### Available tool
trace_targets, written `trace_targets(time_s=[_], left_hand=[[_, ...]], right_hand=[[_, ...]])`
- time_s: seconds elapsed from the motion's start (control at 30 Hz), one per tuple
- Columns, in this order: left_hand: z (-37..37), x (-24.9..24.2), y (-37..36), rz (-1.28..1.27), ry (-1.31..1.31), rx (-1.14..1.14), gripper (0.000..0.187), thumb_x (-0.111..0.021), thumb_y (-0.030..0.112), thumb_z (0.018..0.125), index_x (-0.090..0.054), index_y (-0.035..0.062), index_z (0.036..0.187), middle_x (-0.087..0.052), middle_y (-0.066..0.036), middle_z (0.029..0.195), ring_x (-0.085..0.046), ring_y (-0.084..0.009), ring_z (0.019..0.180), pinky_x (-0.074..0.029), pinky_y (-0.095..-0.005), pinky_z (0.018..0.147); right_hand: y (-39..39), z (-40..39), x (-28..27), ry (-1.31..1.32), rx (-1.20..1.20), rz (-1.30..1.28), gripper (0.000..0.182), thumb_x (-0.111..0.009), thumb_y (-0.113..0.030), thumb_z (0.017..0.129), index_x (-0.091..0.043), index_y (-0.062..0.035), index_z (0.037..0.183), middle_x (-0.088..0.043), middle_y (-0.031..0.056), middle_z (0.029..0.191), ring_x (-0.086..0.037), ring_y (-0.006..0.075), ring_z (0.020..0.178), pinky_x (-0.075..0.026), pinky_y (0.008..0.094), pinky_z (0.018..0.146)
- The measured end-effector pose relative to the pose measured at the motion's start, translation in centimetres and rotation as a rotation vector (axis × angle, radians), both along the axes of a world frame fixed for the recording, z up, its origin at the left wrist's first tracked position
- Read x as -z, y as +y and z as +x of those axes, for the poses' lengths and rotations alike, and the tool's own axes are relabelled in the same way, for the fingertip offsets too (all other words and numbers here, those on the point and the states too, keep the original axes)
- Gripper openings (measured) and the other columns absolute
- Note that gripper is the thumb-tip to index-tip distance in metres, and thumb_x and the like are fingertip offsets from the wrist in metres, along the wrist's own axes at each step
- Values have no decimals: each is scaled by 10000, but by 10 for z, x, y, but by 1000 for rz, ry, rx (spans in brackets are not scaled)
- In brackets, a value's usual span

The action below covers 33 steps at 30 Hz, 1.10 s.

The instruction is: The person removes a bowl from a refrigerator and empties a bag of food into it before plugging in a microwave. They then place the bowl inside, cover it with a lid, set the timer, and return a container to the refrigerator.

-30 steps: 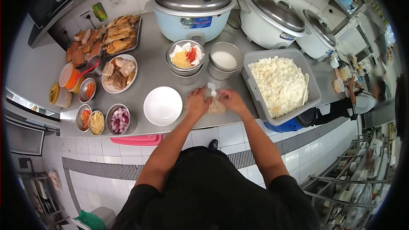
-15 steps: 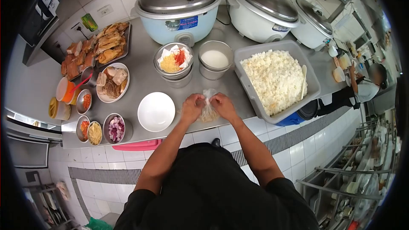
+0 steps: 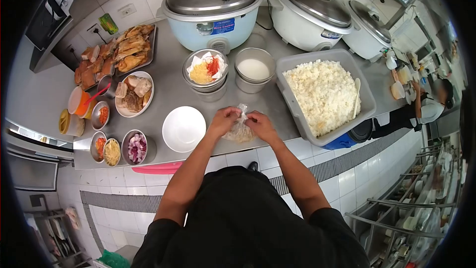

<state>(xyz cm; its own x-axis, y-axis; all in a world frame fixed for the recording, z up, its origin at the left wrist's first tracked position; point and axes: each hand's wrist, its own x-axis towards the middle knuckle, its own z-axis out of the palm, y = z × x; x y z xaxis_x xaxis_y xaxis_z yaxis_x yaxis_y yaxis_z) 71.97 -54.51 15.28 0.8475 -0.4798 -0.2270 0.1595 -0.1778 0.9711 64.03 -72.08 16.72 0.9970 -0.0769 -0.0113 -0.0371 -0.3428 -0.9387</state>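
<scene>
At the far left of the steel counter [image 3: 173, 89] stand an orange tub [image 3: 79, 101] and a yellow-lidded jar [image 3: 67, 123]. Behind them a tray [image 3: 116, 52] holds browned meat pieces, and a plate [image 3: 133, 94] in front of it carries more. Near the counter's front edge sit three small bowls: one with orange shreds [image 3: 99, 146], one with pale shreds [image 3: 112, 152], one with chopped red onion [image 3: 137, 147]. An empty white bowl [image 3: 184, 129] lies just beside the left hand [image 3: 224, 121].

Both hands meet over a clear plastic bag [image 3: 239, 130] of food that rests on the counter near its front edge, between the white bowl and the grey tub [image 3: 325, 97] of white rice. The left hand pinches the bag's neck from one side, the right hand [image 3: 260, 125] from the other, fingertips close together at the twisted top.

Behind the hands a metal bowl [image 3: 204, 72] holds yellow and red seasoning, with a pot [image 3: 254, 70] of white powder beside it. Three rice cookers [image 3: 213, 7] line the back wall. At the far right another person [image 3: 426, 106] stands at a lower counter.
</scene>
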Motion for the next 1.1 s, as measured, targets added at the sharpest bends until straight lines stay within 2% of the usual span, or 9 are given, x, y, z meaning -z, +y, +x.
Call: trace_targets(time_s=[0.2, 0.3, 0.37, 0.47, 0.6, 0.8, 0.9, 1.03, 1.1], left_hand=[[-25, -10, 3, -8, -224, 60, 192, -663, 118, 888, -684, -9, 1031, -659, -5, 891, -559, -64, 777, -465, -233, 702], [-26, -1, 3, 120, -287, 62, 237, -689, 153, 865, -689, 17, 1059, -676, -40, 919, -596, -112, 767, -479, -269, 705], [-31, -12, 1, 237, -520, 45, 249, -679, 185, 858, -698, 61, 1074, -685, -85, 906, -618, -177, 741, -487, -315, 703], [-38, -24, -3, 281, -466, 1, 222, -659, 240, 850, -726, 151, 1042, -706, -90, 957, -640, -263, 826, -497, -389, 836], [-34, -31, -4, 361, -323, -8, 224, -653, 236, 851, -723, 153, 1047, -702, -93, 962, -643, -258, 829, -502, -372, 807], [-31, -4, -3, 36, -339, -111, 223, -658, 163, 833, -716, 89, 1035, -685, -108, 956, -646, -260, 845, -509, -356, 775], [-37, -43, 1, 109, -608, -133, 211, -653, 125, 824, -715, 73, 1019, -677, -111, 934, -647, -281, 862, -510, -373, 794], [-21, -47, -1, 294, -832, 132, 200, -644, 109, 818, -709, 67, 1002, -669, -121, 914, -648, -313, 867, -518, -387, 794], [-18, -49, -1, 382, -875, 243, 189, -641, 104, 819, -706, 56, 989, -673, -128, 918, -652, -321, 860, -524, -385, 779]], right_hand=[[-3, -4, 7, 66, 30, 164, 159, -710, -142, 836, -675, -8, 915, -647, 25, 874, -590, 102, 782, -478, 252, 732], [-2, -7, 11, -25, 16, 195, 145, -696, -139, 846, -669, -14, 913, -635, 13, 823, -571, 84, 760, -466, 240, 705], [-2, -6, 7, 39, 22, 216, 143, -684, -145, 856, -664, -14, 909, -616, 1, 792, -552, 74, 750, -455, 234, 693], [-2, -3, -1, 118, 37, 252, 149, -658, -156, 875, -657, -10, 903, -582, -20, 745, -515, 56, 729, -432, 227, 663], [1, 4, 3, 62, 71, 190, 175, -626, -174, 895, -653, -1, 901, -570, -30, 736, -483, 44, 702, -409, 233, 624], [-12, 17, 12, 137, -38, 284, 179, -597, -159, 900, -657, 7, 935, -583, -19, 748, -495, 57, 698, -418, 237, 627], [-15, 14, -14, 240, -157, 109, 139, -609, -121, 909, -669, -11, 971, -628, -27, 840, -536, 47, 776, -450, 226, 704], [-15, 12, -18, 213, -163, 0, 134, -619, -107, 897, -671, -7, 970, -661, 16, 870, -570, 82, 786, -468, 246, 725], [-13, 6, -18, -24, -207, -92, 156, -628, -103, 857, -688, 1, 958, -661, 85, 851, -598, 159, 726, -472, 293, 667]])
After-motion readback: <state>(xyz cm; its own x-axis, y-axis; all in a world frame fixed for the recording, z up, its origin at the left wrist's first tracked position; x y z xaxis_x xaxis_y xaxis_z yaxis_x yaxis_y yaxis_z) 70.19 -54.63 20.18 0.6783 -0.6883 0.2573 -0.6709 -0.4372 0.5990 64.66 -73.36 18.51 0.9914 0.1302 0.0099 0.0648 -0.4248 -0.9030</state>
